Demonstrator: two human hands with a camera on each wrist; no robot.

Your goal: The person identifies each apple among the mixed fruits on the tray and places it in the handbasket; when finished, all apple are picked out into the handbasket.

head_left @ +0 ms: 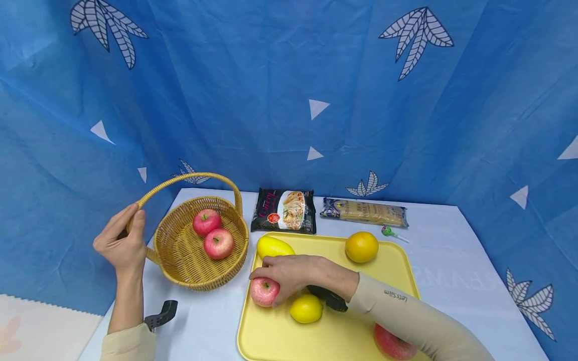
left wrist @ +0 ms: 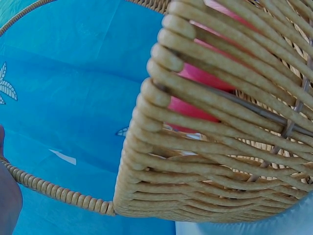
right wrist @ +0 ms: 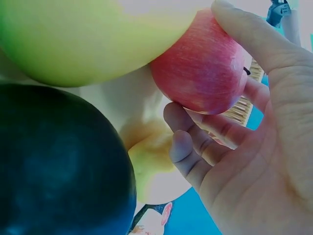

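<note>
My left hand (head_left: pixel 122 238) grips the handle (head_left: pixel 180 179) of a round woven basket (head_left: pixel 164 273), which holds two red apples (head_left: pixel 206 222). In the left wrist view, the basket's woven side (left wrist: pixel 234 166) fills the right half. Over the yellow tray (head_left: pixel 343 341), my right hand (head_left: pixel 289 275) holds a red apple (head_left: pixel 264 292) between thumb and fingers. The right wrist view shows that apple (right wrist: pixel 203 66) against a lemon (right wrist: pixel 98 39). In the head view the lemon (head_left: pixel 306 308) sits just right of the apple, and a yellow mango-like fruit (head_left: pixel 273 246) lies behind the hand.
An orange (head_left: pixel 361 246) and another apple (head_left: pixel 393 343), partly under the right forearm, are on the tray. A dark green rounded thing (right wrist: pixel 63 161) lies near the right hand. Behind the tray are a black noodle packet (head_left: pixel 284 210), a pasta packet (head_left: pixel 366 211) and a lollipop (head_left: pixel 387 230).
</note>
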